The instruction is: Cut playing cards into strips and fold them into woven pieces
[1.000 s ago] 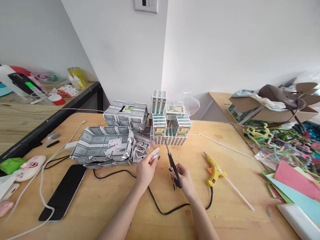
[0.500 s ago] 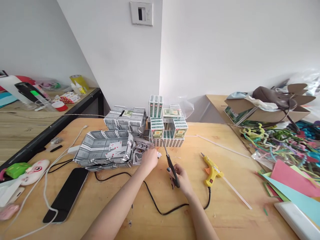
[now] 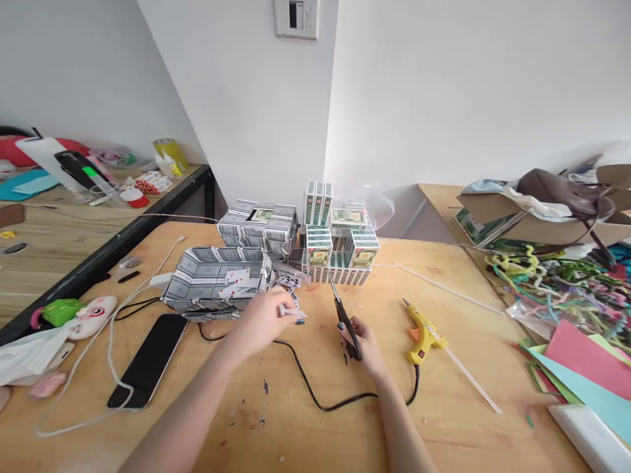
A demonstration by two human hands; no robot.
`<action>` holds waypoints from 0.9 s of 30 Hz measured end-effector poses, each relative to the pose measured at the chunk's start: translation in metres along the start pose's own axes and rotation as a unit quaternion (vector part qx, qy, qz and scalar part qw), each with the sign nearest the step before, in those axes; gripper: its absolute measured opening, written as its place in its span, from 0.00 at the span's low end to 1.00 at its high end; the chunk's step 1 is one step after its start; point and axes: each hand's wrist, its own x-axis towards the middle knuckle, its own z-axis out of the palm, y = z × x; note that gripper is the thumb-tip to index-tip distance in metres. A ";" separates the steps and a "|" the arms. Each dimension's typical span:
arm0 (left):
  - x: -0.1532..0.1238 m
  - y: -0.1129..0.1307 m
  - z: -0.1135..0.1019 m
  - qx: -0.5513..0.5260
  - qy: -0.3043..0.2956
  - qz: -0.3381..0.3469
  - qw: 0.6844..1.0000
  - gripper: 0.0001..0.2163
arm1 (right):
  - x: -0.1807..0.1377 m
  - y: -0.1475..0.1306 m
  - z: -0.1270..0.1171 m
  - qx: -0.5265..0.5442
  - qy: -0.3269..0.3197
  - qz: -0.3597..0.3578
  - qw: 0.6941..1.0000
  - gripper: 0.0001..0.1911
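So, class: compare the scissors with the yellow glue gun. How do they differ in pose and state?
The scissors are black, gripped in the right hand and pointing away; the glue gun is yellow and lies untouched on the table. The glue gun trails a black cord; the scissors have none. Both are handheld tools.

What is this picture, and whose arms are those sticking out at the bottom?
The camera sits on a person's head and looks down, so you see that person's own two arms. The right hand holds black scissors, points away from the body. The left hand pinches a small pale card piece; it is blurry, so it is moving. They work at a wooden table. On it lie a tray made of playing cards, stacked card boxes, a yellow glue gun, a black phone and coloured paper.
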 end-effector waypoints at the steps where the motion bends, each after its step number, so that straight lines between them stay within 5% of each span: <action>1: -0.002 0.001 -0.021 0.022 0.030 -0.007 0.999 0.06 | 0.000 0.000 0.000 0.001 -0.002 0.002 1.000 0.20; 4: 0.001 -0.002 -0.075 0.170 0.130 -0.068 0.974 0.09 | 0.001 0.001 -0.001 0.004 -0.005 0.001 1.000 0.19; 6: 0.008 -0.010 -0.097 0.264 0.140 -0.100 0.949 0.08 | 0.001 0.001 -0.001 0.005 -0.008 -0.003 1.000 0.19; 13: 0.024 -0.023 -0.105 0.291 0.106 -0.103 0.945 0.13 | 0.000 0.001 -0.001 0.004 -0.011 -0.012 1.000 0.18; 17: 0.029 -0.011 -0.078 0.245 0.038 -0.020 0.968 0.11 | 0.000 0.001 -0.002 0.005 -0.014 -0.011 1.000 0.18; 22: 0.046 -0.006 -0.007 0.284 -0.095 0.061 0.952 0.12 | 0.001 0.000 -0.002 0.006 -0.010 0.000 1.000 0.18; 27: 0.061 -0.003 0.062 0.383 -0.085 0.081 0.916 0.11 | 0.001 -0.001 -0.002 0.004 -0.008 -0.002 1.000 0.18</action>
